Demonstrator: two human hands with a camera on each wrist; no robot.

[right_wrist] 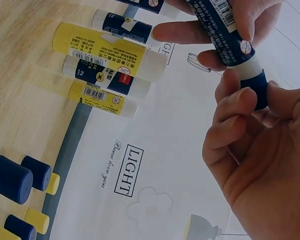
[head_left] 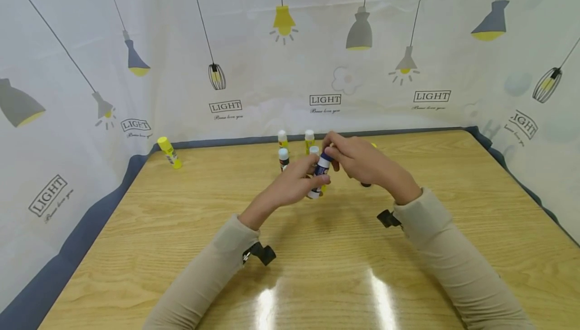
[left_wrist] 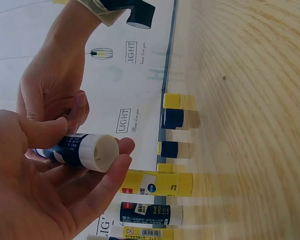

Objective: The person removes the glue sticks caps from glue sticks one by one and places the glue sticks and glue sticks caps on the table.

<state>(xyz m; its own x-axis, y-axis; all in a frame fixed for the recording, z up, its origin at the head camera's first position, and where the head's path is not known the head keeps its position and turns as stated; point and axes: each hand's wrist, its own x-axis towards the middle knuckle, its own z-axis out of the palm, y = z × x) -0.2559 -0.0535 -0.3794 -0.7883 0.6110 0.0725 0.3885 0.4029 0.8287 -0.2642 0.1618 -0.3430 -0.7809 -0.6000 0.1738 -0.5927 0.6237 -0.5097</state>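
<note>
A dark blue glue stick [head_left: 322,168] with a white base is held up over the table, tilted, between both hands. My left hand [head_left: 296,181] grips its barrel, the thumb on one side and fingers on the other. At the upper end, my right hand [head_left: 360,161] pinches the blue cap [right_wrist: 255,90] between thumb and fingers. The cap sits at the white neck; how firmly it is seated I cannot tell. Just beyond the hands stand several capless glue sticks with white tops, among them a large yellow glue stick [right_wrist: 107,52] and a dark blue one [right_wrist: 107,77].
A yellow-capped glue stick [head_left: 169,153] stands at the table's far left corner. Loose caps stand to the right of the capless sticks, including a dark blue cap [right_wrist: 10,180] and a yellow cap [left_wrist: 172,101]. Behind the wooden table [head_left: 181,229] hangs a lamp-printed cloth [head_left: 254,33].
</note>
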